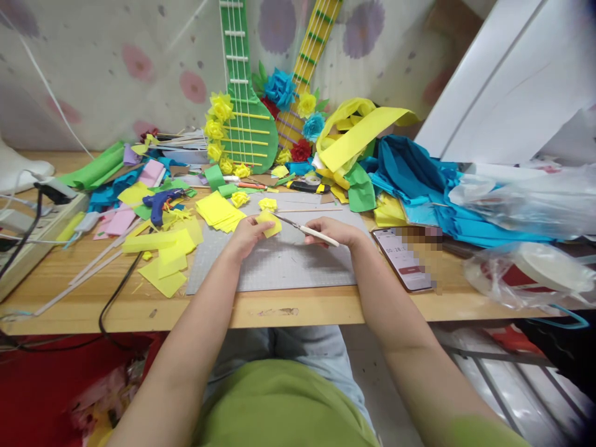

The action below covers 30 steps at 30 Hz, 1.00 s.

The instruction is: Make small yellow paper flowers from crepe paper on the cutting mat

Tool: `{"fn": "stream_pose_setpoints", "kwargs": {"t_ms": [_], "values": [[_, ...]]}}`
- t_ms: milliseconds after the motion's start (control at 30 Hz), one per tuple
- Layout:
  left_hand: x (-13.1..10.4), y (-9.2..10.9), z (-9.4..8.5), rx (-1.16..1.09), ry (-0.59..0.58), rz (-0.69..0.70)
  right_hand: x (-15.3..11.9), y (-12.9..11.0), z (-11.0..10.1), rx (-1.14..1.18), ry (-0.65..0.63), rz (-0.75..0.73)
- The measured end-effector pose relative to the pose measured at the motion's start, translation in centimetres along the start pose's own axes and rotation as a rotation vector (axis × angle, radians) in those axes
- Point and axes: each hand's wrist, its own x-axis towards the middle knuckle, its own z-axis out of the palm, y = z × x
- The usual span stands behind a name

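Between the thumb and fingers of my left hand (pixel 248 237) is a small piece of yellow paper (pixel 272 226). My right hand (pixel 336 230) is closed on a pair of scissors (pixel 322 236) with pale handles, their blades pointing left at the paper's upper edge. Whether the blades touch the paper I cannot tell. Both hands are over a grey cutting mat (pixel 293 267). A stack of yellow paper squares (pixel 218 212) lies beside my left hand. Just beyond it are two yellow paper flowers, one nearer the stack (pixel 239 199) and another behind the held piece (pixel 267 204).
A green paper-covered instrument (pixel 254 136) and a yellow one (pixel 311 53) lean at the back. On the left are a blue glue gun (pixel 161 203), yellow scraps (pixel 162 276) and a power strip (pixel 41 239). A phone (pixel 403 257) and blue paper (pixel 419 180) lie right.
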Motion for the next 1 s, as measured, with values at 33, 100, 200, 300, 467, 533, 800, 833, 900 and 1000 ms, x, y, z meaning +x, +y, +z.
{"fn": "stream_pose_setpoints", "kwargs": {"t_ms": [33,100,200,300,467,533,800,833,900,1000], "values": [[0.0,0.0,0.0,0.006,-0.006,-0.005,-0.2,0.0,-0.2,0.004,-0.006,-0.007],[-0.1,0.0,0.1,0.015,-0.016,-0.018,-0.5,0.1,-0.4,0.037,0.005,-0.043],[-0.2,-0.1,0.5,0.012,-0.02,-0.028,-0.6,0.0,-0.2,0.182,0.137,-0.133],[-0.2,-0.3,1.0,-0.012,-0.011,0.023,0.3,-0.2,0.6,0.476,0.281,-0.124],[-0.2,-0.5,1.6,-0.018,-0.046,0.203,2.7,-0.5,2.8,0.859,0.197,0.092],[-0.3,-0.6,1.7,-0.021,-0.038,0.218,3.3,-0.8,3.6,0.948,0.095,0.078],[-0.1,-0.9,1.4,-0.001,-0.062,0.205,4.0,-1.6,4.8,1.205,-0.015,0.084],[-0.1,-0.9,1.3,0.008,-0.078,0.212,4.1,-1.4,4.8,1.212,-0.021,0.076],[-0.1,-0.9,1.3,0.03,-0.124,0.216,4.2,-1.1,4.7,1.207,-0.032,0.052],[-0.1,-0.9,1.4,0.038,-0.178,0.188,4.1,-1.1,4.6,1.143,0.007,0.002]]}}
